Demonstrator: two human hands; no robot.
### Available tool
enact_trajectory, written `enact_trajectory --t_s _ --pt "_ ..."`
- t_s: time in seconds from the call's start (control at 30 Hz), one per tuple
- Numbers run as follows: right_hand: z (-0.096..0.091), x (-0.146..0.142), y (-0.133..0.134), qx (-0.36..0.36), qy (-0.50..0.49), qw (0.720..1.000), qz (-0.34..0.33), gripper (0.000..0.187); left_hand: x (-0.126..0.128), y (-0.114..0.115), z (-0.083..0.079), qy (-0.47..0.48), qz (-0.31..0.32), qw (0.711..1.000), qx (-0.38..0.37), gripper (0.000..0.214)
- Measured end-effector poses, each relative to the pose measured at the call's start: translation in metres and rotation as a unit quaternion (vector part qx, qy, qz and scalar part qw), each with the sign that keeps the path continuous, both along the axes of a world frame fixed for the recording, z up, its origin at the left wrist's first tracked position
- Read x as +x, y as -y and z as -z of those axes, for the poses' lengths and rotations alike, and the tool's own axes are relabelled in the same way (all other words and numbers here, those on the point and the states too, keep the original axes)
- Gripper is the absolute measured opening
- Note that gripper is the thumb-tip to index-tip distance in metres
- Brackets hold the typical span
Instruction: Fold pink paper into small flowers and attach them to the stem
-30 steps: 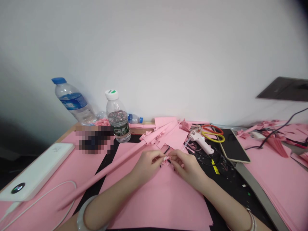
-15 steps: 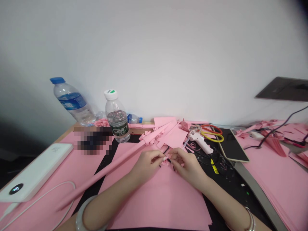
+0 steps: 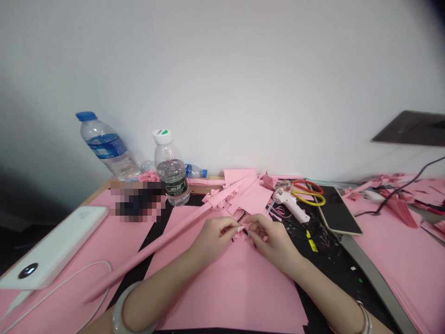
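Note:
My left hand (image 3: 212,237) and my right hand (image 3: 271,240) meet at the middle of the table, fingertips pinched together on a small folded pink paper piece (image 3: 242,231). Both hands rest over a large pink paper sheet (image 3: 229,287). A long rolled pink paper tube (image 3: 156,246) lies diagonally just left of my left hand. A pale bangle circles my left wrist and a thin bracelet my right.
Two water bottles (image 3: 104,146) (image 3: 171,169) stand at the back left. A white power bank (image 3: 52,248) with cable lies at the left edge. A glue gun (image 3: 290,206), scissors (image 3: 309,192) and a phone (image 3: 337,213) sit to the right, with pink paper stacks (image 3: 392,246) beyond.
Both hands stay pinched on the small pink piece with only slight finger shifts; the view has drifted a little.

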State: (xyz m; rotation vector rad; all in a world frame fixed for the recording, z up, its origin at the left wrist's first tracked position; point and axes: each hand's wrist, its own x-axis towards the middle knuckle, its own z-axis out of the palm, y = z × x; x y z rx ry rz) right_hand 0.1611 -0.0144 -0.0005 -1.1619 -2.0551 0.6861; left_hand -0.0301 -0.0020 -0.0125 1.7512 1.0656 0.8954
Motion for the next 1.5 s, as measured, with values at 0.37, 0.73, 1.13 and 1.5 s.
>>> enact_trajectory --t_s 0.37,0.73,1.13,1.5 --pt "0.0025 0.0056 -0.0020 -0.018 0.013 1.000 -0.022 0.013 0.0007 0.0009 0.0018 0.006 0.005 1.000 0.001 0.019" --pt "0.0013 0.0047 -0.0002 0.005 0.044 0.999 -0.016 0.019 0.0016 0.0014 0.0015 -0.013 0.000 1.000 0.012 0.022" --pt "0.0034 0.0048 0.0006 0.015 0.048 0.999 -0.015 0.015 0.0010 0.0006 0.0033 0.008 -0.001 1.000 0.000 0.021" --pt "0.0015 0.0028 0.0011 0.007 0.040 0.999 -0.004 0.014 0.0016 0.0013 0.0018 0.002 -0.003 1.000 0.003 0.022"
